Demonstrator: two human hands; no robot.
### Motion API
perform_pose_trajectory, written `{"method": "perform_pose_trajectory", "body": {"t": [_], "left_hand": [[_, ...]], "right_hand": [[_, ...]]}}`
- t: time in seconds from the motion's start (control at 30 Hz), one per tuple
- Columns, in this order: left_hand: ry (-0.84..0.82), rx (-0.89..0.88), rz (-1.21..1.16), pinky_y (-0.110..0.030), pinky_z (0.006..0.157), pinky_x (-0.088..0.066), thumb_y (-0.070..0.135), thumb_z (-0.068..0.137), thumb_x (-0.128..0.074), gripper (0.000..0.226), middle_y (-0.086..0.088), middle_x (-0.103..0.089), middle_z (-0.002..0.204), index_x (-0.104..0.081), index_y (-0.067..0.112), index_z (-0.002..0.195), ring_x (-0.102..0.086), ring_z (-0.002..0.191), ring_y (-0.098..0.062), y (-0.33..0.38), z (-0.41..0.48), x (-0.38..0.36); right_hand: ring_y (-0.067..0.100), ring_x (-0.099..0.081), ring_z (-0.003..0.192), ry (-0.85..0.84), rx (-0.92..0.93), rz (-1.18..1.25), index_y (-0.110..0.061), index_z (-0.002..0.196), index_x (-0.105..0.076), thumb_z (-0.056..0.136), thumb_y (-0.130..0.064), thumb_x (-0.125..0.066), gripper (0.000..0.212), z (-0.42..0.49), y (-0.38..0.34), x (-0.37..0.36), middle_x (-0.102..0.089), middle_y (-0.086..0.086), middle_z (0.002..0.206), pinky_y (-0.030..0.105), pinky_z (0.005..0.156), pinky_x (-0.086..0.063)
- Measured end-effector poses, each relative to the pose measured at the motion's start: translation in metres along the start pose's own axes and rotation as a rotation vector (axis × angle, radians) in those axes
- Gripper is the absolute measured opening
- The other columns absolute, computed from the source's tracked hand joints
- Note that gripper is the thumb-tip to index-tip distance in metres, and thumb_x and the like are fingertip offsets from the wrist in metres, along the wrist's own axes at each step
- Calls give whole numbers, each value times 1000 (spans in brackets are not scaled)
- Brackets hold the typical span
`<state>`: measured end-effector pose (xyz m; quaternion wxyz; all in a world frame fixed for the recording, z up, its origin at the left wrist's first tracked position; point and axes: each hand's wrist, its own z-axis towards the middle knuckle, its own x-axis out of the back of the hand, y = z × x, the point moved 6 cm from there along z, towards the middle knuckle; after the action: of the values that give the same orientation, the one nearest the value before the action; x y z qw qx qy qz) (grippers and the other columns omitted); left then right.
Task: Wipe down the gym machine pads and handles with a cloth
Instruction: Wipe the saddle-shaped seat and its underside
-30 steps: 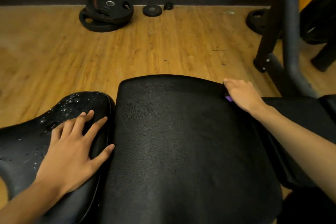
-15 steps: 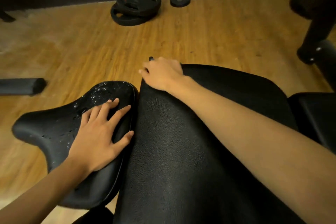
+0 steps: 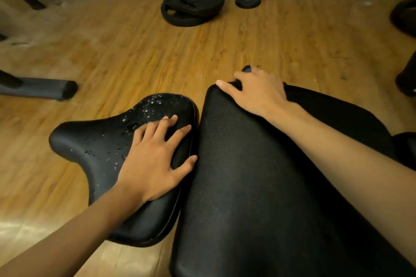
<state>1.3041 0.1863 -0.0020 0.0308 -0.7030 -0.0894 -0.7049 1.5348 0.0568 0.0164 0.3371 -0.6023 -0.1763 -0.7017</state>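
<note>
A large black back pad (image 3: 258,186) fills the lower right. My right hand (image 3: 258,92) lies over its far left corner, fingers curled over the edge, gripping a dark purple cloth (image 3: 246,68); only a small bit of the cloth peeks out past the fingers. To the left sits a smaller black seat pad (image 3: 94,141), its far part speckled with water droplets. My left hand (image 3: 155,159) rests flat on the seat pad's right side, fingers spread and straight.
Wooden floor lies all around. Stacked black weight plates (image 3: 193,0) and a small plate (image 3: 248,0) lie by the dark back wall. A grey machine foot (image 3: 45,89) juts in from the left. More dark machine parts (image 3: 406,78) stand at the right edge.
My right hand has slid with the cloth along the back pad's far edge, from its right end to its left corner. My left hand stays flat on the wet seat pad.
</note>
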Motion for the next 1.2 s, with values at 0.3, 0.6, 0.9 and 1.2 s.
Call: {"method": "perform_pose_trajectory", "body": {"t": [0.3,0.6,0.9,1.2], "left_hand": [[-42,-136,-110,-47,122,-24,71,91,-20,80,-9,-38,161,-46,30,154,-33,148,-28,-11,2,11],[24,-564,95,-52,113,-36,67,98,-31,73,-12,-52,151,-55,20,149,-47,137,-32,-99,3,37],[77,-894,161,-53,121,-29,71,93,-39,79,-15,-60,144,-61,13,142,-55,133,-33,-99,2,29],[148,-852,135,-48,107,-39,65,93,-44,73,-14,-64,137,-67,8,131,-59,123,-32,-102,4,33]], "right_hand": [[27,-60,87,239,-279,157,-21,96,-68,98,-74,-33,63,-6,16,18,-58,6,90,32,73,-40],[10,-59,87,365,-487,328,-29,101,-66,104,-57,-39,39,-112,-105,51,-64,3,99,16,71,-47],[7,-49,101,213,-605,349,-30,156,-39,100,-39,-60,61,-153,-207,-6,-56,-10,117,28,87,-41],[29,-31,151,108,-583,62,-19,157,-41,106,-41,-42,56,-142,-222,-30,-34,14,163,38,124,-16]]}}
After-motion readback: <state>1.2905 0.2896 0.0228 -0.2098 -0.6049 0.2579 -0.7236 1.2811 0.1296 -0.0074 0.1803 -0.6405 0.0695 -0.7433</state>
